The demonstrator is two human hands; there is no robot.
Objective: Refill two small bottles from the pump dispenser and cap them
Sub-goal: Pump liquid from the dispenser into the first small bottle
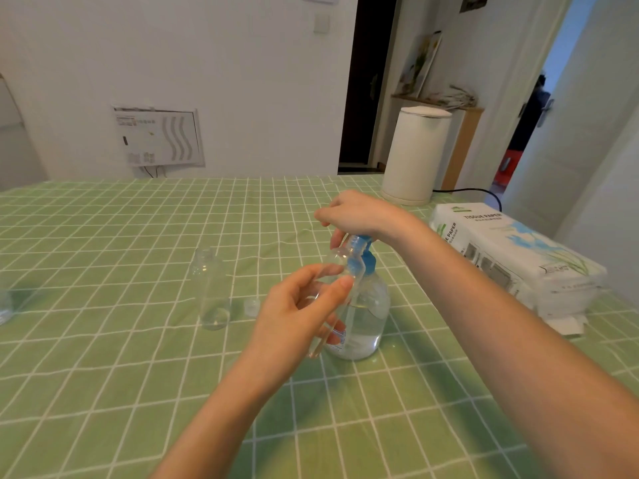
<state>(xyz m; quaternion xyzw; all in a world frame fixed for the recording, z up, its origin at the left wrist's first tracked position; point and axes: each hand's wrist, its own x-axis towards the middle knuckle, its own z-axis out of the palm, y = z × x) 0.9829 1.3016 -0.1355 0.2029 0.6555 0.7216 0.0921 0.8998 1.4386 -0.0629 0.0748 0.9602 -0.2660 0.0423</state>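
Observation:
A clear pump dispenser [368, 316] with a blue pump head, partly full of clear liquid, stands on the green checked tablecloth. My right hand [359, 214] rests on top of the pump head, fingers curled over it. My left hand [297, 314] grips a small clear bottle [340, 261], tilted, its open neck held up at the pump's spout. A second small clear bottle [211, 288] stands uncapped to the left, with a little liquid at its bottom. A small clear cap [251, 305] lies between that bottle and my left hand.
A pack of tissue paper [511, 257] lies at the right of the table. A white kettle [415, 157] stands at the far right edge with a black cord. Another clear object [5, 305] shows at the left edge.

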